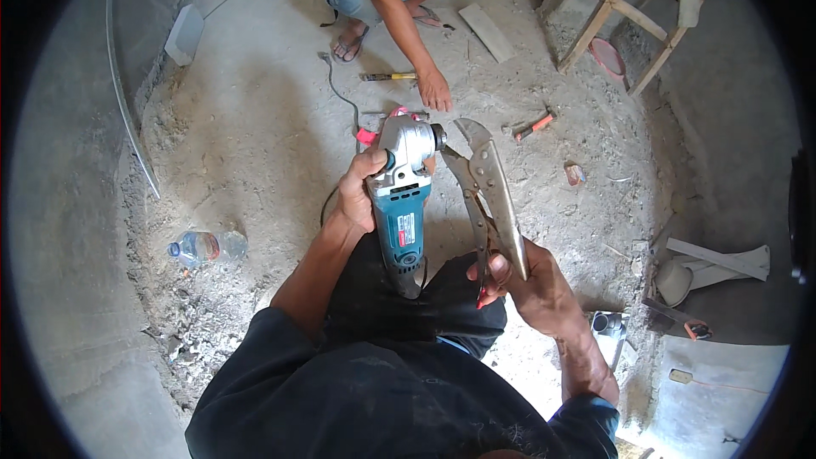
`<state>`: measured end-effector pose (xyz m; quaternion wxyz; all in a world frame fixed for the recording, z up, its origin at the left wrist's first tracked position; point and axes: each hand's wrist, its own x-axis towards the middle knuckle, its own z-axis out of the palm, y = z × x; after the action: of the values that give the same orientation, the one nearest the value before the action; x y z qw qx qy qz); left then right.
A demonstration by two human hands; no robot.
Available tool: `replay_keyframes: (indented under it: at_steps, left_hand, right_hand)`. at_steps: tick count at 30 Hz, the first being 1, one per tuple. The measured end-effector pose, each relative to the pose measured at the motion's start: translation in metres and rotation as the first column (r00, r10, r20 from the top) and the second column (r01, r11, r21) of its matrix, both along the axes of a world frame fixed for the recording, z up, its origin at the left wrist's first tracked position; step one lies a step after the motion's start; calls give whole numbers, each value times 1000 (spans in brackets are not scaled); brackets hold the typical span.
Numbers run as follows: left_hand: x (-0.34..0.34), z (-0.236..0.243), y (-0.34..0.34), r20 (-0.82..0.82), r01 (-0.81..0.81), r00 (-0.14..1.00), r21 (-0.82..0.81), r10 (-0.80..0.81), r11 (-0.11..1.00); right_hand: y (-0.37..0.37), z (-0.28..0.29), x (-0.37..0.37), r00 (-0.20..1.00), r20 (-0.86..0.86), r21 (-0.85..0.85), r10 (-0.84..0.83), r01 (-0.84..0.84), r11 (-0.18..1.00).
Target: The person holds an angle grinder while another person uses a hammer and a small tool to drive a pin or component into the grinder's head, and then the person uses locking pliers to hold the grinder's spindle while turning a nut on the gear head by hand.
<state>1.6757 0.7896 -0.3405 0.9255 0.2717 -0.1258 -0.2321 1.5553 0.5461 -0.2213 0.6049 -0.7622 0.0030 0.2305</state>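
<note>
My left hand [361,191] is closed around the teal-and-silver angle grinder [401,227], its thumb near the silver gear head. No disc shows on the grinder's dark spindle [438,138], which points right. In my right hand [535,293] are large metal locking pliers [501,208], with their jaws raised just right of the spindle; whether they touch it I cannot tell. A crouching person's hand [433,89] hangs beyond the grinder, above the dusty floor, near a yellow-handled tool [387,76].
An orange-handled hammer [534,126] lies right of centre. A plastic bottle [208,246] lies left. A wooden ladder [633,17] stands upper right beside a pale board [486,32]. A cord [344,98] crosses the floor. Concrete walls [85,289] curve around, with white offcuts [714,263] at right.
</note>
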Motion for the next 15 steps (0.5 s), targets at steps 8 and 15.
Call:
replay_keyframes:
  at_steps: [8, 15]
  left_hand:
    - [-2, 4, 2, 9, -21, 1000, -19, 21, 1000]
    - [-4, 11, -1, 1, -32, 999, -42, 32, 999]
  right_hand:
    - [13, -3, 1, 982, 188, -169, 14, 19, 986]
    - [16, -9, -1, 971, 238, -202, 9, 41, 978]
